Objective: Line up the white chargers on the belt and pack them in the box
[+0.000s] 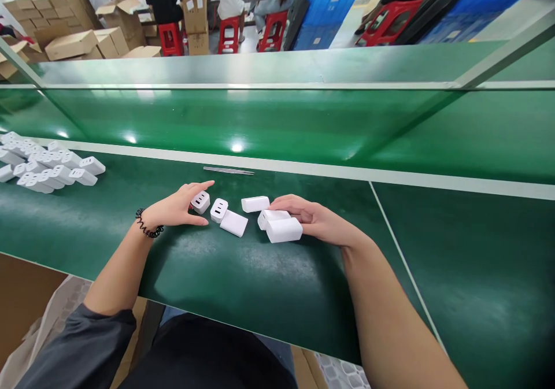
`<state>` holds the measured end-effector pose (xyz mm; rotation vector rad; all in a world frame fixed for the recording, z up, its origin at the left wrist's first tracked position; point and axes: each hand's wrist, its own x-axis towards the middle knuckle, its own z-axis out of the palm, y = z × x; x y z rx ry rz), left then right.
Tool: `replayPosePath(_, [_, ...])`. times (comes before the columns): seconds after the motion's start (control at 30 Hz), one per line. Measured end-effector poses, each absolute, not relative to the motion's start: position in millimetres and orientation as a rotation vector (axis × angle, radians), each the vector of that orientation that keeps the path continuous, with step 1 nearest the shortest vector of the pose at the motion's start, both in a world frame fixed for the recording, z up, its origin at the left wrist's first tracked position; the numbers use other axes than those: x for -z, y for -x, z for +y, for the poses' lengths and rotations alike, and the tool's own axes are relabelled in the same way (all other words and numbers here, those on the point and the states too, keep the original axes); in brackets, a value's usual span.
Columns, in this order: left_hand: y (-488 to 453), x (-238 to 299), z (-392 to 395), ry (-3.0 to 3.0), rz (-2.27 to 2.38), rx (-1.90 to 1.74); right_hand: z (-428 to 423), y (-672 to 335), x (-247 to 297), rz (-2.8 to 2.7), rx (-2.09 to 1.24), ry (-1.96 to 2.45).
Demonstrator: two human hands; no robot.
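My left hand (180,205), thumb and fingers spread apart, is around a white charger block (200,202) with dark port slots, without a visible grip. Just right of it, a second slotted charger (219,210) touches a plain-faced white charger (234,223) lying flat. My right hand (313,218) curls round two white chargers side by side, a front one (284,230) and one behind it (274,218). Its thumb is partly hidden by them. Near those fingertips lies another white charger (255,204).
Thin metal tweezers (228,170) lie near the white strip at the bench's back. A cluster of several white chargers (47,166) sits at far left. Beyond the green conveyor (277,120) are people on red stools (171,39), cardboard boxes (71,45) and blue crates (327,10).
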<state>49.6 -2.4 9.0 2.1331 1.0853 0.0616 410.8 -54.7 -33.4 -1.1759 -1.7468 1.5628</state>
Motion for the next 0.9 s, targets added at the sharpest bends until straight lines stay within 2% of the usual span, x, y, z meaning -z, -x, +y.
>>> replayPosePath(0.27, [-76.3, 6.0, -9.6, -2.358, 0.881, -0.256, -69.1, -423.1, 9.4, -2.060, -1.295, 1.457])
replayPosePath(0.53, [-81.4, 11.7, -11.0, -2.510, 0.797, -0.330, -82.6, -444.5, -6.7, -2.248, -1.271, 1.427])
replayPosePath(0.67, [-83.1, 11.6, -14.7, -2.689, 0.798, -0.367, -92.8, -426.2, -15.6, -2.360, -1.171, 1.516])
replayPosePath(0.77, [-87.8, 11.2, -19.7, -2.888, 0.797, -0.354, -94.8, -403.0, -12.1, -2.459, -0.973, 1.614])
replayPosePath(0.9, [-97.5, 11.9, -28.9, -3.047, 0.789, -0.318, -92.9, -384.6, -5.5, -2.470, -0.860, 1.546])
